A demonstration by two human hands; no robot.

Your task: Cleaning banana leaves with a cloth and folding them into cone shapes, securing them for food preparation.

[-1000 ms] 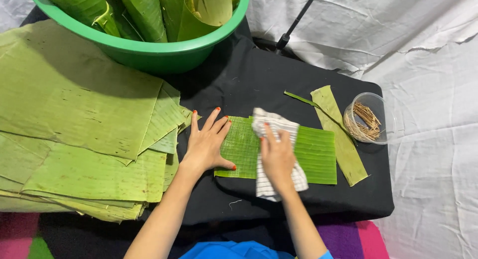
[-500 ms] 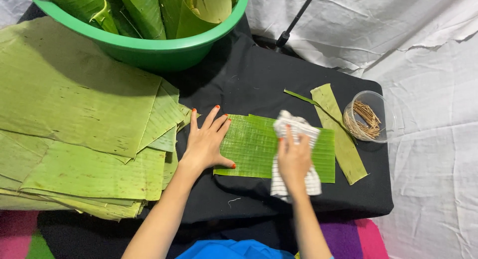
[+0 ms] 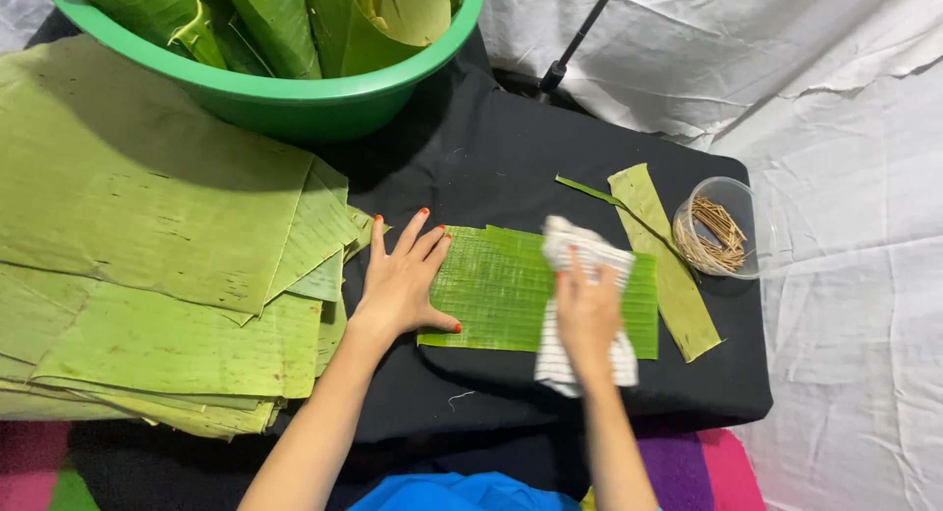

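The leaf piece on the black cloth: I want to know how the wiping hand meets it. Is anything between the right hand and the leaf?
Yes. A striped white cloth lies under the right hand, between its palm and the rectangular leaf piece. The left hand presses the leaf's left edge directly, fingers spread, nothing between.

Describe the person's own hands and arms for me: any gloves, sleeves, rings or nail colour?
Both arms are bare to the frame's edge, with no sleeves or gloves visible. The left hand has red-orange polish on its nails; the right hand is motion-blurred, nails unclear. No rings or watch show.
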